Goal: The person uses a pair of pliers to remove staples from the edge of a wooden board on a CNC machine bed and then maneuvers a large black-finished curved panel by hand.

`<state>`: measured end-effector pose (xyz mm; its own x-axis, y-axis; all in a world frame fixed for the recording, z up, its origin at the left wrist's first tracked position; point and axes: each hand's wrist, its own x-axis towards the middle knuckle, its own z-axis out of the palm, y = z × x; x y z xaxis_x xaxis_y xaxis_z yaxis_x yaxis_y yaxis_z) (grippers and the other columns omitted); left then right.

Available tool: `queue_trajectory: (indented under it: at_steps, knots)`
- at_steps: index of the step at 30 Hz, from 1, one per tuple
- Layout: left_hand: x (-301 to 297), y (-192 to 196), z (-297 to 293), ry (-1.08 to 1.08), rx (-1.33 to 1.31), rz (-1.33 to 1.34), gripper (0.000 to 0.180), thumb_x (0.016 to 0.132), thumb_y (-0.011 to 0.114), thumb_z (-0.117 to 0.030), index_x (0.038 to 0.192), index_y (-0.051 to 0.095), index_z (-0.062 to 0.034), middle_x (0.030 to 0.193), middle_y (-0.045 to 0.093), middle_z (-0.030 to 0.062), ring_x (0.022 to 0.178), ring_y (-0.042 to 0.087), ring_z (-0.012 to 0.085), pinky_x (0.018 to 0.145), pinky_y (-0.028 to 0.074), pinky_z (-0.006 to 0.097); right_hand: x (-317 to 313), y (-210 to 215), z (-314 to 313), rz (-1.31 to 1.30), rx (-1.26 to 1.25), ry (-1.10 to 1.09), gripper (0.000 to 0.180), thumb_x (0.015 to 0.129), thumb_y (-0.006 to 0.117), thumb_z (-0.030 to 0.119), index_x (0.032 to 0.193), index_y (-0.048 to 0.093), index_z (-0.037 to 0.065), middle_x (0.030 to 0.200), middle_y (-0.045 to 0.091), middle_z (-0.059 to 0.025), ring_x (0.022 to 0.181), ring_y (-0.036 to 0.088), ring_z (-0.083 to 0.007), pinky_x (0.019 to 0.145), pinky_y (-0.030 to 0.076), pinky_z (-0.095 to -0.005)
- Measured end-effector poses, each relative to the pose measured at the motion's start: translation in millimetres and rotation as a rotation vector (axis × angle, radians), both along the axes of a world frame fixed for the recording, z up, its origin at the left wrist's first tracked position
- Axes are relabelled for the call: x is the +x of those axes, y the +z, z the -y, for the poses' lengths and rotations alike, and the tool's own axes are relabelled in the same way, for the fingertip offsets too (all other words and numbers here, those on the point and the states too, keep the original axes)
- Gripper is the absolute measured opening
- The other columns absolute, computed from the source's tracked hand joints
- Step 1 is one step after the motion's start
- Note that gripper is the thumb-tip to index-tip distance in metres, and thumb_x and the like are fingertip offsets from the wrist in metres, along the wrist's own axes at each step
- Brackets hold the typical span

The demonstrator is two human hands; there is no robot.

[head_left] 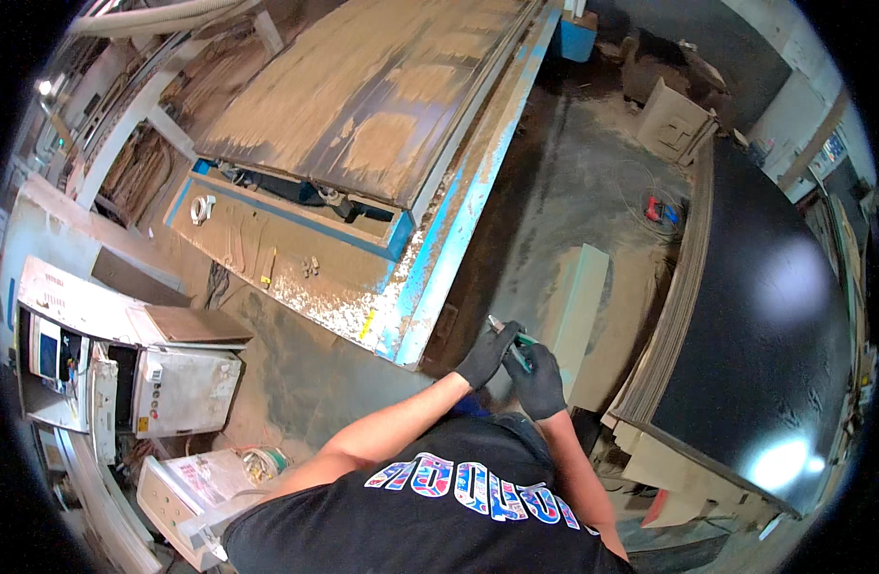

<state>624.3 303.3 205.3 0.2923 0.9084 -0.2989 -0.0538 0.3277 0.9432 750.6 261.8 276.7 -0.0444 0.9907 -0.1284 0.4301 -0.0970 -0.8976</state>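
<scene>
Both my hands wear dark gloves and meet in front of my chest, beside the near corner of the machine bed. My left hand (487,357) is closed round the pale-tipped end of a small green-handled hand tool (526,353). Around its green part, close against the left, my right hand (539,385) is closed as well. The fingers cover much of the tool, so its exact kind is hidden. Below the hands, a long pale green strip (583,297) lies on the dusty floor.
A dust-covered machine bed (416,316) with blue edges carries a large board (363,86) ahead. At right stands a stack of glossy black sheets (755,325). A control cabinet (186,392) is at left. A coiled cable (655,215) lies on the floor.
</scene>
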Motion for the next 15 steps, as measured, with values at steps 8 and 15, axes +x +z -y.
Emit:
queue_trajectory:
  at_steps: [8, 15]
  knots:
    - [27, -5, -86, -0.021, -0.008, -0.019, 0.028, 0.095, 0.046, -0.026, 0.103, 0.061, -0.0039, 0.090, 0.062, 0.0107, 0.083, 0.058, 0.0197, 0.076, 0.045, 0.033, 46, -20, -97, 0.470, 0.583, 0.041, 0.027, 0.068, 0.075, 0.020, 0.078, 0.058, 0.001, 0.089, 0.057, -0.0159, 0.084, 0.055, -0.0308, 0.076, 0.043, -0.0408]
    - [47, 13, -193, -0.135, -0.074, -0.008, 0.025, 0.093, 0.045, -0.019, 0.109, 0.056, -0.0039, 0.101, 0.060, 0.0165, 0.086, 0.058, 0.0304, 0.075, 0.047, 0.035, 57, 11, -199, 0.205, -0.118, 0.184, 0.032, 0.087, 0.059, 0.023, 0.107, 0.056, -0.001, 0.103, 0.058, -0.0222, 0.098, 0.056, -0.0335, 0.083, 0.045, -0.0358]
